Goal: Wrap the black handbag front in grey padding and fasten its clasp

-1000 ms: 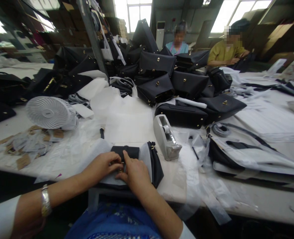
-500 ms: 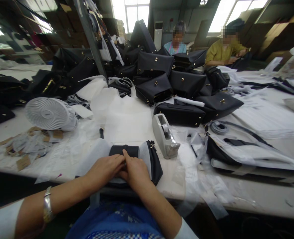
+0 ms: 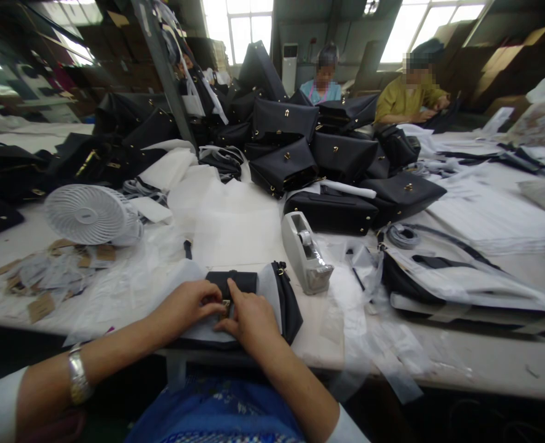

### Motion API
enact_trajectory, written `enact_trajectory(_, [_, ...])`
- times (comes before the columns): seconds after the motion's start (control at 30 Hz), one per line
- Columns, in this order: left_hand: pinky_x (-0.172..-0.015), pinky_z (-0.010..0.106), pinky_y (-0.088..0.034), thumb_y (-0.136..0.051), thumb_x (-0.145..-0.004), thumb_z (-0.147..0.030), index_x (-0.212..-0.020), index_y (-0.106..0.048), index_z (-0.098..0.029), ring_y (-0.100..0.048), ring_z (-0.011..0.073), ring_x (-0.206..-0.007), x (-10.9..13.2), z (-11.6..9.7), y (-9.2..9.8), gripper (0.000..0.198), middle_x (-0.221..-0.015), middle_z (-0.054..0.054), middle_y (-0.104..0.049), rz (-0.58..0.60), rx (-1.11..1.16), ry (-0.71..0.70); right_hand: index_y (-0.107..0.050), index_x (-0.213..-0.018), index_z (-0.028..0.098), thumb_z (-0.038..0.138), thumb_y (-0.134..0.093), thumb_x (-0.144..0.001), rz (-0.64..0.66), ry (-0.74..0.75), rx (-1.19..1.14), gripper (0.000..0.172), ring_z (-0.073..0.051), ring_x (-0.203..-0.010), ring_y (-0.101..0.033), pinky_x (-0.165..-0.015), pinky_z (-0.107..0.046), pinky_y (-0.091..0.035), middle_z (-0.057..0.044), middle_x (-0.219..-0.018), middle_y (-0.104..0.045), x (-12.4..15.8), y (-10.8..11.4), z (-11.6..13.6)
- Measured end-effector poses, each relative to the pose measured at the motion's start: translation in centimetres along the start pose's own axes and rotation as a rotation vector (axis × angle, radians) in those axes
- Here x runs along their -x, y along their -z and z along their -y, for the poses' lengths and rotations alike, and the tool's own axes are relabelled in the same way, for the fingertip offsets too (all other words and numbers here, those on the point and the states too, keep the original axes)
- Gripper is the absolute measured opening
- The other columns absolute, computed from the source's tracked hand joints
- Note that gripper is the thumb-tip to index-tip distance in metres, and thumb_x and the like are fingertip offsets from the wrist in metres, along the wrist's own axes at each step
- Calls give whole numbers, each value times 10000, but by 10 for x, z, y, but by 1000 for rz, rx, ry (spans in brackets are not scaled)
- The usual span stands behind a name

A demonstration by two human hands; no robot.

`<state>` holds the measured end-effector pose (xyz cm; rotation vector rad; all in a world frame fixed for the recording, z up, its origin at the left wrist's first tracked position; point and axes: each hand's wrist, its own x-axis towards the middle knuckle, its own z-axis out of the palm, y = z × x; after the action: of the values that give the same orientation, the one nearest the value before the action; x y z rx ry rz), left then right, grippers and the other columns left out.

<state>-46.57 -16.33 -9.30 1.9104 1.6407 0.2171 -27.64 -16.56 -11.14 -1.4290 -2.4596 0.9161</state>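
A black handbag (image 3: 291, 311) lies at the table's front edge, partly covered by pale grey wrapping (image 3: 267, 283). Across its middle runs a black flap (image 3: 240, 282) with a small gold clasp (image 3: 226, 306) below. My left hand (image 3: 190, 306) comes in from the left, its fingers curled and the tips pinched at the clasp. My right hand (image 3: 253, 315) rests on the bag from the right. Its index finger stretches onto the flap, with the thumb apart lower down beside the clasp. The hands partly hide the clasp and the front of the bag.
A grey tape dispenser (image 3: 307, 252) stands right of the bag. A white fan (image 3: 90, 214) and cardboard tags (image 3: 42, 306) are at left. Black handbags (image 3: 286, 120) are piled behind; a wrapped bag (image 3: 466, 289) lies right. Two people sit across the table.
My left hand has drawn slightly left and its fingers have curled, uncovering the gold clasp. My right hand stays almost in place on the flap. The view has shifted a little.
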Motion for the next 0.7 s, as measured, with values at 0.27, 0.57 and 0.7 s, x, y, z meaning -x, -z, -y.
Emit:
enact_trajectory(0.27, [-650, 300, -394, -583, -824, -469, -748, -770, -201, -666, 222, -701, -4, 0, -7, 335, -747, 54, -770, 25, -63, 75, -354, -1590, 152, 510, -846, -821, -1, 4, 3, 980, -330, -1127, -696, -927, -413, -518, -168, -1198, -736, -2, -5, -2])
enact_trajectory(0.57, [-566, 249, -385, -548, -771, -379, -673, -669, -189, -596, 169, -601, -5, -4, -10, 245, -624, 6, -671, 72, -6, 7, -355, -1590, 132, 481, -783, -886, -15, 32, -15, 895, -334, -1100, -696, -900, -431, -519, -159, -1174, -743, -2, -6, -4])
enact_trajectory(0.7, [-569, 229, -435, -530, -835, -404, -721, -675, -178, -615, 161, -619, -3, -4, -10, 292, -657, 3, -682, 81, 34, -53, -357, -1589, 131, 477, -788, -885, -7, 24, -20, 894, -331, -1096, -700, -905, -428, -521, -165, -1171, -745, -1, -5, -3])
